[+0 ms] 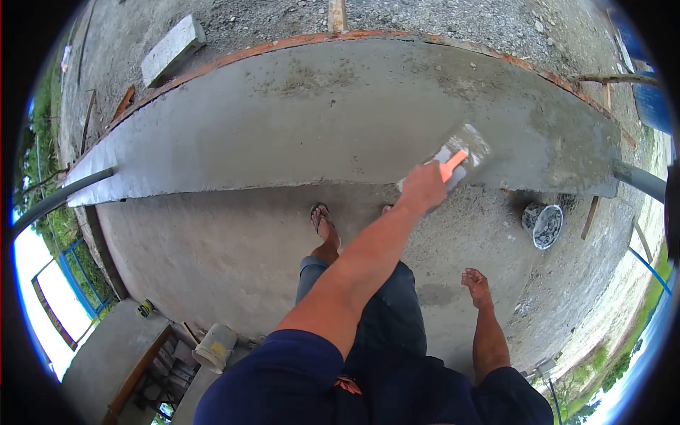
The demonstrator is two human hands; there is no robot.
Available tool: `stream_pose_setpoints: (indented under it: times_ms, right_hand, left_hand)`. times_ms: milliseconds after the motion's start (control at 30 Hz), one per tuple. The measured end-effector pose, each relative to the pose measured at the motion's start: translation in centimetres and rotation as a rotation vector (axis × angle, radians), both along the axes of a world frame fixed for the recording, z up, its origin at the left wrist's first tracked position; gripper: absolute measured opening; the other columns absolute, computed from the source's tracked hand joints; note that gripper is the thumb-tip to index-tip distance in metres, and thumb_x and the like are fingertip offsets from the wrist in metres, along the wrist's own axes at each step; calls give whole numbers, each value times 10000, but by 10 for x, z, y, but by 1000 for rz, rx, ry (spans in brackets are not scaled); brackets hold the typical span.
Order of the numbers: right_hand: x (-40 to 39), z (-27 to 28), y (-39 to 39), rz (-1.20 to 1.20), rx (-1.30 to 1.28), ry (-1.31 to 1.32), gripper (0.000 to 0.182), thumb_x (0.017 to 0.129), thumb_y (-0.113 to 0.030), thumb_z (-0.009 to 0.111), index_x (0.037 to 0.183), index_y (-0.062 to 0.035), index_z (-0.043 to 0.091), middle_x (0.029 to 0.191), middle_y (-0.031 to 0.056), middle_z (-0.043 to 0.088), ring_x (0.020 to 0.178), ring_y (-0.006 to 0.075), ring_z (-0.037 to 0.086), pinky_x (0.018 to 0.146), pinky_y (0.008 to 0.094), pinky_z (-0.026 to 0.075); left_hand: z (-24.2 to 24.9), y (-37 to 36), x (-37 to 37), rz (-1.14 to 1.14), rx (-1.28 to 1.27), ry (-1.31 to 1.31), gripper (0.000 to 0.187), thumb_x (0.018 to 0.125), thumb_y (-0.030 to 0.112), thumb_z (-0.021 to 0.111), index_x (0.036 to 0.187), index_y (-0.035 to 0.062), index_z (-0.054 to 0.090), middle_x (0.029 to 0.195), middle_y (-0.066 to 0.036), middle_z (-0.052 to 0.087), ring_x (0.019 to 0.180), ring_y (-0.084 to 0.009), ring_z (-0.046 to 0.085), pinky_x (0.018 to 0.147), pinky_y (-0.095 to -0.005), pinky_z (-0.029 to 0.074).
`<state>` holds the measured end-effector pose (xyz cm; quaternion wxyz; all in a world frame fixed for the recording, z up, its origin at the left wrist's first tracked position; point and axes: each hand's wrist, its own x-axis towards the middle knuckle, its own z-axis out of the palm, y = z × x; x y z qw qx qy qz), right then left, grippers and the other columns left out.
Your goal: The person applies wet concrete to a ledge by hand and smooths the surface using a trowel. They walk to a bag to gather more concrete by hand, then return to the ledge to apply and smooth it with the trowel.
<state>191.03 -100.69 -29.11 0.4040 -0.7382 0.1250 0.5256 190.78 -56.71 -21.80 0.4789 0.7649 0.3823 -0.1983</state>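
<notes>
My left hand [425,185] is wrapped round the orange handle of a flat metal trowel [469,142]. The trowel lies at the near edge of a long band of wet grey concrete [283,134], right of centre, and its blade is blurred. My right hand [477,287] hangs at my right side, away from the concrete, with its fingers apart and nothing in it. Beyond my right hand, a bucket [544,224] smeared with grey mix stands on the ground.
A wooden form board [283,44] edges the concrete's far side, with a pale block [172,51] beyond. Pipes rise at the left [64,202] and right [641,180] ends. A dirty white bucket [214,348] is at lower left. My sandalled foot [324,221] is near the concrete.
</notes>
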Motion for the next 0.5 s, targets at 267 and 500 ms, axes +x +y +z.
stream_pose_setpoints:
  times_ms: [267,500]
  right_hand:
    - [10,49,-23,32,-396,15,404,791,-230,673,1154,-104,549,929,-5,586,736,124,567,621,270,424]
    - [-27,52,70,164,-419,50,453,801,-252,645,1206,-88,525,1007,24,599,794,152,582,656,307,456]
  left_hand:
    - [41,72,-144,309,126,-180,339,767,222,646,1027,19,566,899,-240,641,927,-425,601,801,-479,483]
    - [28,304,-459,960,398,99,236,720,87,649,939,3,617,650,-67,596,499,-119,560,449,-293,466]
